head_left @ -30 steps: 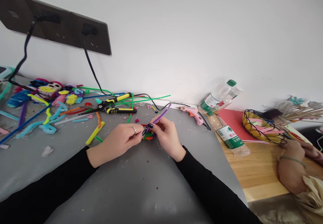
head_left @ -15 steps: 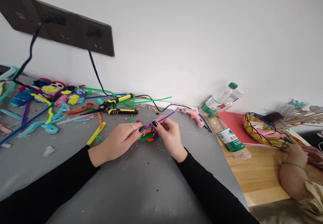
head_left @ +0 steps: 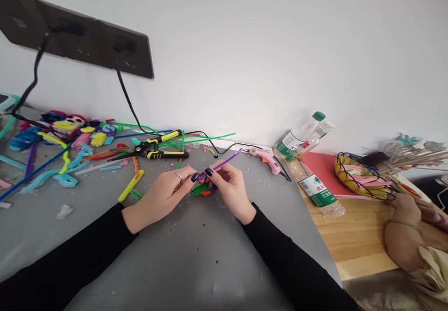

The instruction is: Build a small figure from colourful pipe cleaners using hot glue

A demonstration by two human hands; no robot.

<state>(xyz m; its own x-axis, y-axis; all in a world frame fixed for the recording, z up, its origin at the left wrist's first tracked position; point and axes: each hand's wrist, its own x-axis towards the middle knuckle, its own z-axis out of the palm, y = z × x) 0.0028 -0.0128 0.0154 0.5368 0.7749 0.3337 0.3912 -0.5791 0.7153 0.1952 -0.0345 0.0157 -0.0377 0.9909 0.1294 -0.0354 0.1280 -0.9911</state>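
Observation:
Over the grey table [head_left: 196, 255], my left hand [head_left: 164, 194] and my right hand [head_left: 229, 187] meet, both pinched on a purple pipe cleaner [head_left: 226, 161]. Its free end slants up to the right. Under my fingertips lies a small bundle of green, orange and purple pipe cleaner pieces [head_left: 204, 189]; the purple strand seems to wrap around it. A ring shows on my left hand. Dark polish covers my nails.
Yellow-handled pliers [head_left: 154, 151] lie behind my hands among loose pipe cleaners [head_left: 70, 161] and small craft figures [head_left: 66, 126]. A pink glue gun [head_left: 268, 158] and plastic bottles [head_left: 315, 187] sit to the right. Another person's hands [head_left: 409, 227] rest on the wooden table by a wire basket [head_left: 357, 178].
My hands have stayed together on the bundle, with fingers shifting slightly along the purple pipe cleaner. Its free end has swung a little. The view has wobbled slightly.

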